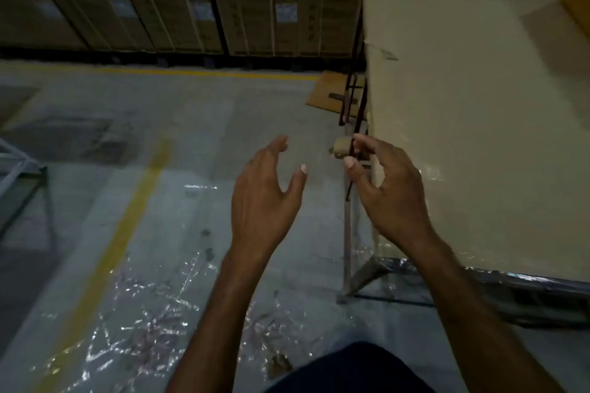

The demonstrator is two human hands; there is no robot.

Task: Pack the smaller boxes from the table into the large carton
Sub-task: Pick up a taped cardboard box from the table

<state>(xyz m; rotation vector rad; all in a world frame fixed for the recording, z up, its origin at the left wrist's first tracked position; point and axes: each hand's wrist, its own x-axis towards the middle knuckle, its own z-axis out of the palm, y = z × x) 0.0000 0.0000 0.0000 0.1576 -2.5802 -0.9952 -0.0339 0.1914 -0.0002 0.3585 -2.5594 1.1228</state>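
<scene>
— What filled the view?
— A pale surface [479, 124] at two o'clock; stacked cartons [255, 0] lined the wall at twelve.
— And the hands?
— The left hand [265, 198] hung spread wide, empty. The right hand [389, 191] curled loosely; whether its grip held anything could not be told.
— Smaller boxes?
— None could be made out.

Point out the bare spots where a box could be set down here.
The pale cream tabletop is bare between its left edge and the yellow carton corner. The grey floor is free between the yellow floor line and the table legs. Crowded: the shiny plastic wrap scraps and both the left hand and right hand.
</scene>
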